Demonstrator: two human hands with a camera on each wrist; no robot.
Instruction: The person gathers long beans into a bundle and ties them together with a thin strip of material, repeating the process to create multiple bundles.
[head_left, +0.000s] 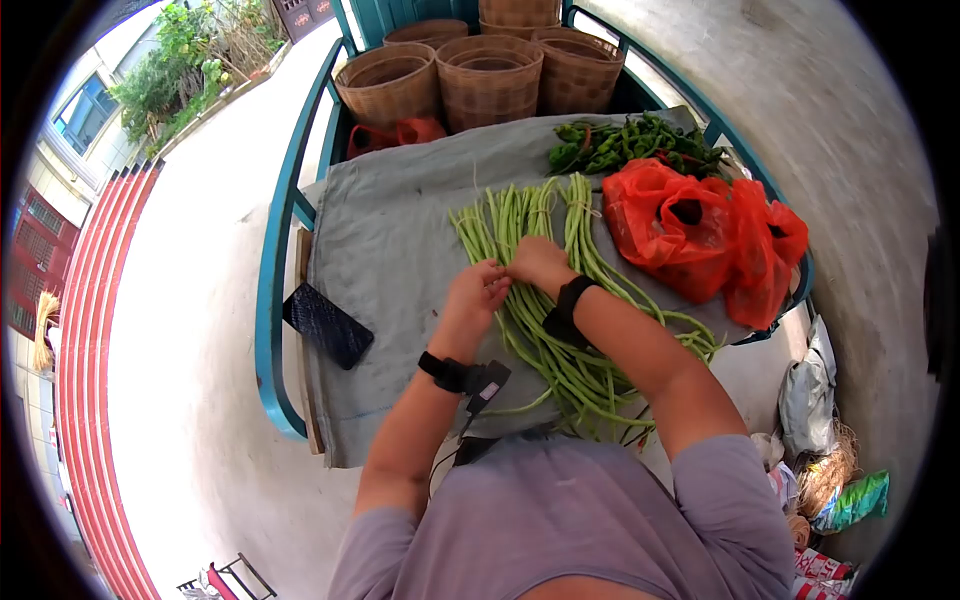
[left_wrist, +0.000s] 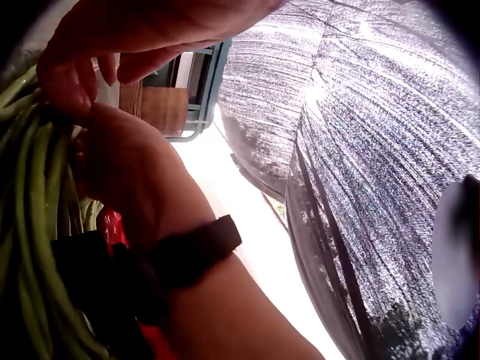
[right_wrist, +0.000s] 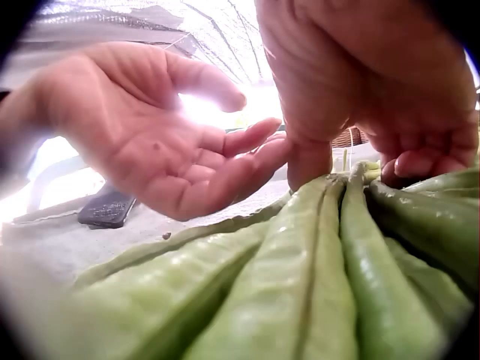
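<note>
Long green beans (head_left: pixel 560 350) lie in bunches on a grey cloth (head_left: pixel 380 220), some with a thin tie near their upper ends. The right hand (head_left: pixel 541 264) is over the middle bunch; in the right wrist view its thumb and curled fingers (right_wrist: pixel 367 82) grip around the beans (right_wrist: pixel 300 262). Close against it on the left is the left hand (head_left: pixel 475 300), palm turned up and fingers loosely bent (right_wrist: pixel 165 135), with no beans visible in it. The left wrist view has both hands' fingertips meeting beside the beans (left_wrist: pixel 37 225); whether a thin strand runs between them I cannot tell.
A dark phone (head_left: pixel 328 325) lies on the cloth at left. Green peppers (head_left: pixel 635 145) and red plastic bags (head_left: pixel 680 230) sit at right. Woven baskets (head_left: pixel 488 85) stand behind, within the cart's blue metal rails (head_left: pixel 275 260). Sacks (head_left: pixel 808 390) lie on the ground at right.
</note>
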